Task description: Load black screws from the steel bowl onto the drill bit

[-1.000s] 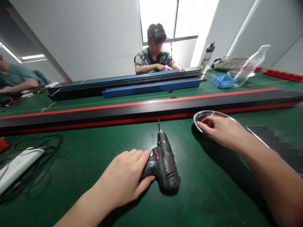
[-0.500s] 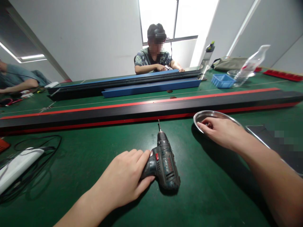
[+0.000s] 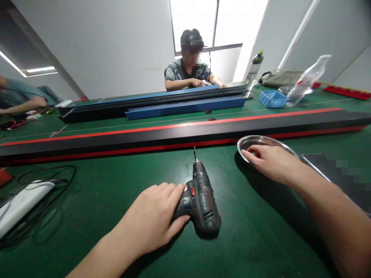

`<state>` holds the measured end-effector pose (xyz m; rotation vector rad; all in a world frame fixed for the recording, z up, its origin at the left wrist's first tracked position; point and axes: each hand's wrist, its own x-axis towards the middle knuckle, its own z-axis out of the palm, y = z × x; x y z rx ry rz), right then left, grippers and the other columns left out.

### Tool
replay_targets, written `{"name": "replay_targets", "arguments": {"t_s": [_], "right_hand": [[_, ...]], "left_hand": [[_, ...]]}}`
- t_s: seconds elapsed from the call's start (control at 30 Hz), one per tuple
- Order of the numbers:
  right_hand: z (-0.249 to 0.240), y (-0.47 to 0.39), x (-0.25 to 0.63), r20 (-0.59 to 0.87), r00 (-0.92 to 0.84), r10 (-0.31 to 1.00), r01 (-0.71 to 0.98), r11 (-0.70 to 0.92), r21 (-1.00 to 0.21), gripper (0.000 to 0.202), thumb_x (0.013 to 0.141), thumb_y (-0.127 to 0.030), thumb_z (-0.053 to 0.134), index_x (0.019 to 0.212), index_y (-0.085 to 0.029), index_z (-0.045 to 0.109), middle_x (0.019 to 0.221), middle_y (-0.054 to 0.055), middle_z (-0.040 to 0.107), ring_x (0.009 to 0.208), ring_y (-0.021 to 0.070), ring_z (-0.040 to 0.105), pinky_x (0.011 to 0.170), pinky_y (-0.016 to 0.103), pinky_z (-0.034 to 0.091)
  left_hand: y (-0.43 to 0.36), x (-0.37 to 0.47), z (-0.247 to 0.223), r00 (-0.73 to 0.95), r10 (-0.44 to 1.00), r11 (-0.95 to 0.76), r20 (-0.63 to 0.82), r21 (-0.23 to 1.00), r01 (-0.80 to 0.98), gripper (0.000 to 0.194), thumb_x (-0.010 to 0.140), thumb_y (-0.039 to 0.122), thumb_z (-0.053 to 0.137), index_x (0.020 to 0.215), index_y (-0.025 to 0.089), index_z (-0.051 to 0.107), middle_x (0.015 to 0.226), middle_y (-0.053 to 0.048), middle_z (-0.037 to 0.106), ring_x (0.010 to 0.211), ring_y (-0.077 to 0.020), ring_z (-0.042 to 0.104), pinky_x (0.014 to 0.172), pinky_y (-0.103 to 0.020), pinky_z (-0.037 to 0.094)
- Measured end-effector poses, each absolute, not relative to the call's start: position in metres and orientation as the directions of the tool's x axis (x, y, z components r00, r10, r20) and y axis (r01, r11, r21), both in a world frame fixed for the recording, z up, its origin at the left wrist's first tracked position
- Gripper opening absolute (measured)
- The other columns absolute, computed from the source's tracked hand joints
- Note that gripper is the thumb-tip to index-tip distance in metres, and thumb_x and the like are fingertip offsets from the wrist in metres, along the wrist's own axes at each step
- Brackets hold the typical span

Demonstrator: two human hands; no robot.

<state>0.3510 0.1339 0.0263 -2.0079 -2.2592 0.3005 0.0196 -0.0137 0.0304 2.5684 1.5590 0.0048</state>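
My left hand (image 3: 162,212) is wrapped round the grip of a dark cordless drill (image 3: 205,204), which lies on its side on the green table. Its bit points away from me, towards a long black profile with red edges (image 3: 174,135). Over on the right, a round steel dish (image 3: 282,146) stands close to the profile's near side. My right hand (image 3: 269,160) reaches into this dish with thumb and fingers drawn together. What lies between those fingertips is hidden.
A white power strip (image 3: 27,204) with tangled black cables lies at left. A dark flat panel (image 3: 336,177) sits beside my right forearm. Beyond the profile are blue and black bars (image 3: 188,108), a blue basket (image 3: 273,99) and a plastic bottle (image 3: 308,81). A person (image 3: 189,67) works opposite.
Both hands stay almost where they were, with the drill still in the left. In the dish, my right hand's fingers have shifted only slightly, if at all.
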Motion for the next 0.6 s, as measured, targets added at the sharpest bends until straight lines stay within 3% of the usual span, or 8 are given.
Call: {"name": "replay_targets", "arguments": {"t_s": [0.43, 0.6], "right_hand": [[0.0273, 0.1348, 0.3513, -0.029, -0.108, 0.994, 0.971, 0.099, -0.217, 0.048, 0.099, -0.058, 0.044, 0.100, -0.022, 0.075, 0.090, 0.008, 0.076, 0.078, 0.0249, 0.067, 0.067, 0.034, 0.041], [0.0340, 0.1329, 0.3484, -0.013, -0.090, 0.996, 0.972, 0.085, -0.220, 0.036, 0.097, -0.048, 0.053, 0.104, -0.021, 0.076, 0.092, 0.008, 0.076, 0.081, 0.0240, 0.067, 0.069, 0.034, 0.042]], "left_hand": [[-0.0139, 0.0184, 0.0291, 0.469, 0.881, -0.459, -0.066, 0.120, 0.880, 0.050, 0.099, 0.043, 0.058, 0.142, 0.021, 0.048, 0.113, -0.008, 0.067, 0.099, -0.0281, 0.063, 0.088, -0.045, 0.052], [-0.0153, 0.0171, 0.0264, 0.469, 0.882, -0.460, -0.050, 0.123, 0.879, 0.050, 0.099, 0.043, 0.058, 0.143, 0.022, 0.048, 0.113, -0.008, 0.067, 0.099, -0.0282, 0.063, 0.088, -0.046, 0.052]]}}
